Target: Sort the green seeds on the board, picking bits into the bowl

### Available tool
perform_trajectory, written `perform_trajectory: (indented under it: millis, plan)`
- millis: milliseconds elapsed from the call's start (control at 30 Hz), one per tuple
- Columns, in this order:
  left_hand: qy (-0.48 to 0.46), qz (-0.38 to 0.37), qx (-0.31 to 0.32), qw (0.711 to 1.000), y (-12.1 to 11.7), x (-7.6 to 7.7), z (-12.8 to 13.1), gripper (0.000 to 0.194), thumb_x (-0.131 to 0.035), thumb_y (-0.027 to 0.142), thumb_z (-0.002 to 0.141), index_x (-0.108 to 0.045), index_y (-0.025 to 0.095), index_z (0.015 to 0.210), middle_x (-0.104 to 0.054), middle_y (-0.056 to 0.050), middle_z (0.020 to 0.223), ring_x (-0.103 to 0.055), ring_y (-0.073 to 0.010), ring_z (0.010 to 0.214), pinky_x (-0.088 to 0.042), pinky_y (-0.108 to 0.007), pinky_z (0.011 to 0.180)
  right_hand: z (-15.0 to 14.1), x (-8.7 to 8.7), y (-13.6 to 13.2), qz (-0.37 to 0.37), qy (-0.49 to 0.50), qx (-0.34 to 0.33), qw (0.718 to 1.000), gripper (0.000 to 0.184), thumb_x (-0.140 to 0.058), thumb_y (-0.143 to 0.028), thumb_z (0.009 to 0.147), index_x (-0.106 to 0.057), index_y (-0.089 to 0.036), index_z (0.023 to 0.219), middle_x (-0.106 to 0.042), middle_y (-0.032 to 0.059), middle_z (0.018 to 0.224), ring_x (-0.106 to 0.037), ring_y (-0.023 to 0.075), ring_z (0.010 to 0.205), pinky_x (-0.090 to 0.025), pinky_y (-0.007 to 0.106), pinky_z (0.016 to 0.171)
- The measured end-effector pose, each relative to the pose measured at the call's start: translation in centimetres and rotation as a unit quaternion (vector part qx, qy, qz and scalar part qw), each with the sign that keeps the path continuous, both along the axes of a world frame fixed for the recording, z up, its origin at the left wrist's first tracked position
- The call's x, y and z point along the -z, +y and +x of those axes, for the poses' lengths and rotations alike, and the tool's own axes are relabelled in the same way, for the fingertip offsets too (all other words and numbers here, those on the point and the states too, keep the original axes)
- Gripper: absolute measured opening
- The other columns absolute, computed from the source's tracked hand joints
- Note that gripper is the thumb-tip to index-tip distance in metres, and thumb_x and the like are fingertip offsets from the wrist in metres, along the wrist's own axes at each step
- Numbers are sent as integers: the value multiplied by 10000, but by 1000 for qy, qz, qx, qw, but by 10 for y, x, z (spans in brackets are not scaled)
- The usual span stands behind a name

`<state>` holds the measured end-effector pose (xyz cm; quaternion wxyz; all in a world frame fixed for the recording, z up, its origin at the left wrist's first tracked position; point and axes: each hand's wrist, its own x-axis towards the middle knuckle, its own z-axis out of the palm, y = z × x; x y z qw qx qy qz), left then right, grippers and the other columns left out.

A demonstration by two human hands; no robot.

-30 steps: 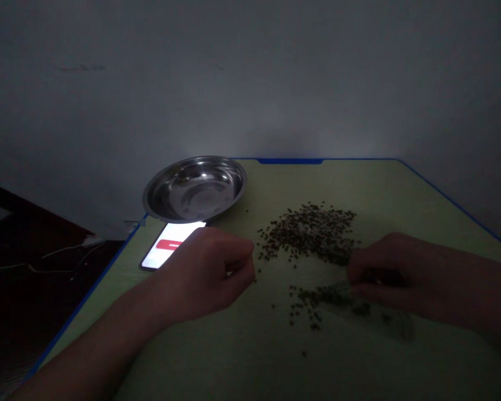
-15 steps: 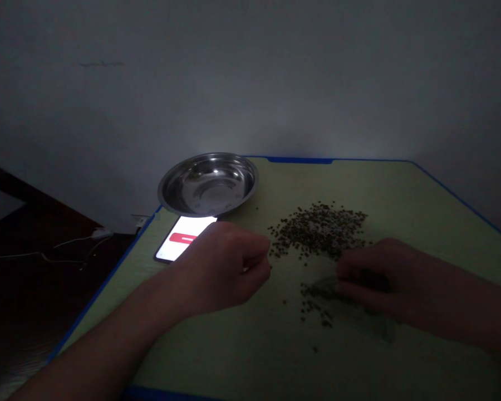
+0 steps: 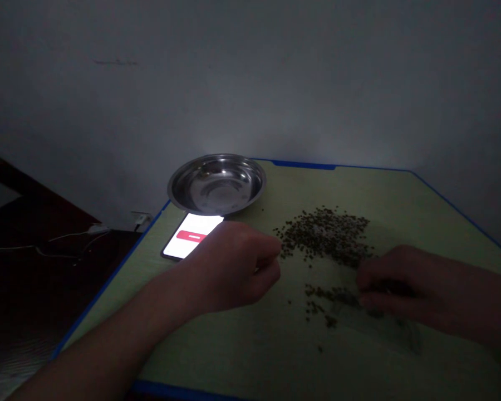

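Note:
A pile of small dark green beans (image 3: 325, 234) lies scattered on the pale green table (image 3: 250, 345). My left hand (image 3: 234, 267) rests on the table as a loose fist just left of the pile, fingers curled. My right hand (image 3: 388, 284) sits below and right of the pile, fingers pinched together on a clear plastic bag (image 3: 384, 323) that lies flat on the table with a few beans at its mouth. A smaller cluster of beans (image 3: 321, 303) is strewn between the two hands.
A shiny steel bowl (image 3: 217, 186) stands at the table's far left corner. A lit phone (image 3: 192, 235) with a red bar lies just in front of it. The table has a blue edge; a wall rises behind, and cables lie on the dark floor at left.
My right hand has shifted slightly right with the bag. The view has panned a little, and my left hand stays curled in place.

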<state>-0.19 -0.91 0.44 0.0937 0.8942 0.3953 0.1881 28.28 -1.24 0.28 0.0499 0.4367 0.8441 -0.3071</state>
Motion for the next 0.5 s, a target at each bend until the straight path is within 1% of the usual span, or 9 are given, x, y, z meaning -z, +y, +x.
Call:
perform_trajectory:
  millis: [100,300,433,500]
  plan:
    - [2,-2,3,1000,0,0,0,257,-481,160,730,-335,157,518,-277,66,476,-230,-62,443,-159,-243,471,0,0,-1,-7,-2,6,1000,242,-526,-388,896,-622,-233,736,-646,3,685,-590,160,608,-372,282,505]
    - [1,-9,3,1000,-1,-1,0,262,-487,149,728,-328,158,519,-264,67,474,-222,-60,440,-157,-243,468,1,3,-3,3,1,7,1000,226,-542,-370,889,-607,-235,720,-620,-20,645,-559,138,565,-362,276,495]
    - [4,-7,3,1000,0,0,1,258,-484,151,729,-330,158,523,-275,65,476,-228,-61,446,-160,-247,475,0,3,-5,12,16,-4,1000,199,-554,-359,889,-625,-239,746,-650,-15,699,-595,147,626,-392,273,532]
    - [8,-8,2,1000,0,0,1,253,-484,159,731,-336,158,524,-283,65,477,-233,-63,448,-163,-248,478,-1,3,-5,14,11,-8,1000,211,-539,-372,900,-628,-246,755,-650,-18,695,-599,145,622,-400,268,528]
